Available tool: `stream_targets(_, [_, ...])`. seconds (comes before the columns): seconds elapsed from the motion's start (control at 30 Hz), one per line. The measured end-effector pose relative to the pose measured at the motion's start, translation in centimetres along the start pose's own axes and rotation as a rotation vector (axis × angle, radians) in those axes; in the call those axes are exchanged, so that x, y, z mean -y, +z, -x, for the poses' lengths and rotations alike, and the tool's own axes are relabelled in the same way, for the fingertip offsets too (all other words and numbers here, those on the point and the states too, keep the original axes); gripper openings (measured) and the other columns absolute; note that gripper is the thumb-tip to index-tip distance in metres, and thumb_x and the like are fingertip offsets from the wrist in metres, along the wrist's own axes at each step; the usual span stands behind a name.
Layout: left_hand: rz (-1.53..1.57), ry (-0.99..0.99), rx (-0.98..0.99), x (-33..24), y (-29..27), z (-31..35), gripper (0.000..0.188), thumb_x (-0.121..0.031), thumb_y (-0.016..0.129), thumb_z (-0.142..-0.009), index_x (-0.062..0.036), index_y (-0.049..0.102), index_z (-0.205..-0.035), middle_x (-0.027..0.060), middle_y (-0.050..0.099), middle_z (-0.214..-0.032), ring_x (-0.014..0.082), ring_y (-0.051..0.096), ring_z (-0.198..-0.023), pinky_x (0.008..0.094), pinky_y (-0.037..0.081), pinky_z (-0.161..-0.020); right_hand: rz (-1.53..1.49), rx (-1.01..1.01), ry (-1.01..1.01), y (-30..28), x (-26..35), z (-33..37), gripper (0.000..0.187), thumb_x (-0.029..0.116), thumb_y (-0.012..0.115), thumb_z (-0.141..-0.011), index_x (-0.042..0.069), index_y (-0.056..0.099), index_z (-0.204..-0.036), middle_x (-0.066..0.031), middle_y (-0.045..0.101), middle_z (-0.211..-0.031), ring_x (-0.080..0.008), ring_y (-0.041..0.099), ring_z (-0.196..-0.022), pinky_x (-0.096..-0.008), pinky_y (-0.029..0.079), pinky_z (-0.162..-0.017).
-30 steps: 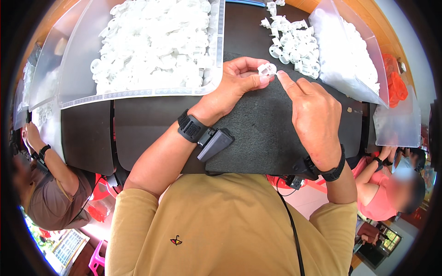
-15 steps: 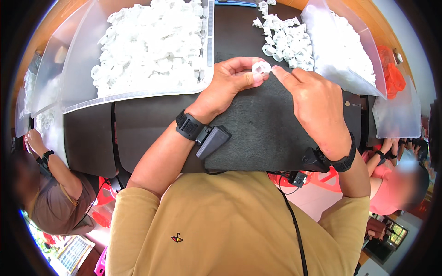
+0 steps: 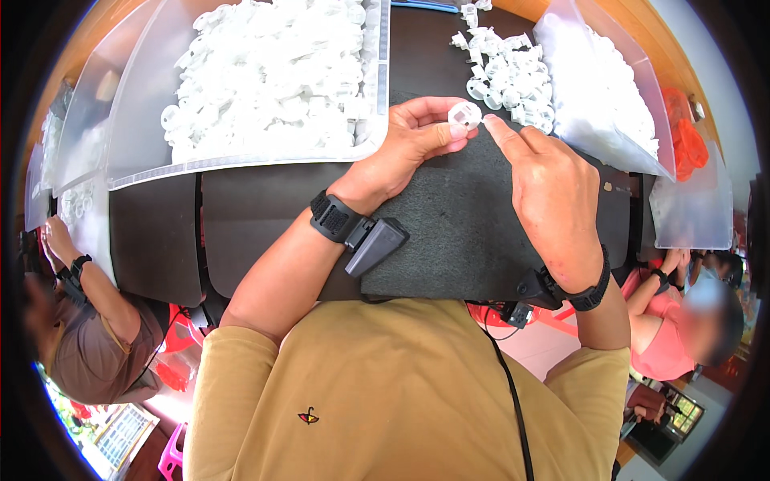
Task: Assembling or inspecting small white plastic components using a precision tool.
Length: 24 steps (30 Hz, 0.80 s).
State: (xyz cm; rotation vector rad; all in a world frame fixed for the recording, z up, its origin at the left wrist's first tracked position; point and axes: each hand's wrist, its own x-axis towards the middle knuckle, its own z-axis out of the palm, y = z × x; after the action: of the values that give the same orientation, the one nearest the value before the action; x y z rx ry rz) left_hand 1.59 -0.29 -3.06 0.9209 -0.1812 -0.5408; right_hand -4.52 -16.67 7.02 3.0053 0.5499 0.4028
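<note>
Dark mat (image 3: 449, 232); white part (image 3: 463, 115), round face, openings.

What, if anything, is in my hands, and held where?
The left hand pinches a small round white plastic part at its lower-left edge. The right hand is beside it; whether that holds anything is unclear.

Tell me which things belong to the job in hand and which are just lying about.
Job, judging by the hands:
white plastic piece in the left hand, right hand close beside it
loose white pieces
large bin of white pieces

Apparently just lying about:
orange-red bag
blue item at the far edge
</note>
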Motion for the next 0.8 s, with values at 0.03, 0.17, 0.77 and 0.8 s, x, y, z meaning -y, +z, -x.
stream_targets(0.03, [0.000, 0.001, -0.001, 0.1, 0.0, 0.0, 0.036, -0.006, 0.064, -0.089, -0.0006, 0.054, -0.124, 0.0122, 0.061, -0.119, 0.0206, 0.062, -0.108, 0.0269, 0.053, -0.089, 0.021, -0.003, -0.002, 0.2, 0.0, 0.0, 0.042, 0.001, 0.059, -0.076, 0.015, 0.067, -0.115, -0.0065, 0.055, -0.071, -0.0247, 0.059, -0.063, -0.0366, 0.047, -0.055])
stream_targets(0.17, [-0.004, -0.008, -0.020, 0.2, -0.1, 0.0, 0.037, -0.005, 0.064, -0.088, -0.0003, 0.055, -0.123, 0.0119, 0.061, -0.118, 0.0200, 0.062, -0.107, 0.0274, 0.053, -0.090, 0.097, -0.007, -0.055, 0.2, 0.0, -0.2, 0.035, 0.008, 0.060, -0.075, 0.011, 0.067, -0.109, -0.0025, 0.056, -0.071, -0.0171, 0.061, -0.064, -0.0316, 0.050, -0.052])
stream_targets(0.77, [-0.075, 0.003, -0.033, 0.1, 0.2, 0.0, 0.037, -0.006, 0.066, -0.087, 0.0009, 0.055, -0.123, 0.0121, 0.061, -0.118, 0.0195, 0.063, -0.105, 0.0277, 0.053, -0.090, 0.035, -0.019, -0.012, -0.9, -0.7, 0.6, 0.043, 0.000, 0.058, -0.074, 0.014, 0.067, -0.114, -0.0065, 0.054, -0.071, -0.0235, 0.059, -0.063, -0.0361, 0.048, -0.055])
stream_targets(0.8, [-0.077, -0.005, -0.030, 0.1, 0.2, 0.0, 0.037, -0.006, 0.065, -0.088, 0.0008, 0.055, -0.123, 0.0125, 0.060, -0.120, 0.0202, 0.062, -0.107, 0.0278, 0.053, -0.090, 0.034, -0.019, -0.013, -0.8, -0.6, 0.5, 0.043, 0.000, 0.058, -0.074, 0.014, 0.067, -0.114, -0.0065, 0.054, -0.071, -0.0235, 0.059, -0.063, -0.0361, 0.048, -0.055])
